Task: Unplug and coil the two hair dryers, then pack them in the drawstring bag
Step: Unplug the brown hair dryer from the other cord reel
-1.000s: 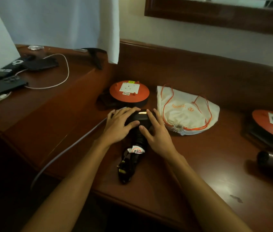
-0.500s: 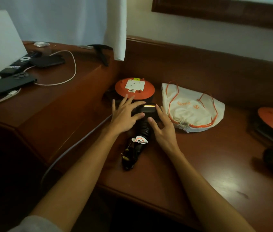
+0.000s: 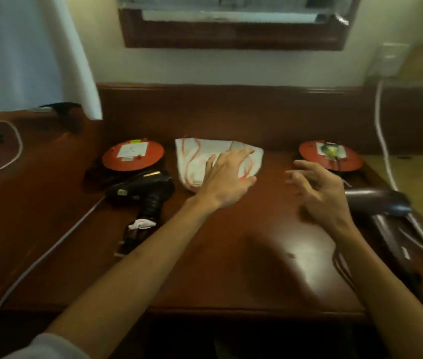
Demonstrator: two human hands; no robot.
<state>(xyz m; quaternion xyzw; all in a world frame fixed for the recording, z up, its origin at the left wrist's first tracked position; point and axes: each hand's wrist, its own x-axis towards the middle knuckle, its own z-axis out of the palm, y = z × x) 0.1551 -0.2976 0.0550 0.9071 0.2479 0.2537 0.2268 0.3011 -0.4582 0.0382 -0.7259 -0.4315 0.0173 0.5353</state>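
Both hands have left the black folding hair dryer (image 3: 150, 193), which lies left on the brown wooden desk (image 3: 231, 255). The left hand (image 3: 227, 177), fingers spread, reaches over the white orange-corded drawstring bag (image 3: 194, 161). The right hand (image 3: 319, 190) hovers, loosely curled, empty, beside the second dark hair dryer (image 3: 376, 200).

L hand (image 3: 227, 177) over drawstring bag (image 3: 197, 161), R hand (image 3: 319, 187) empty.
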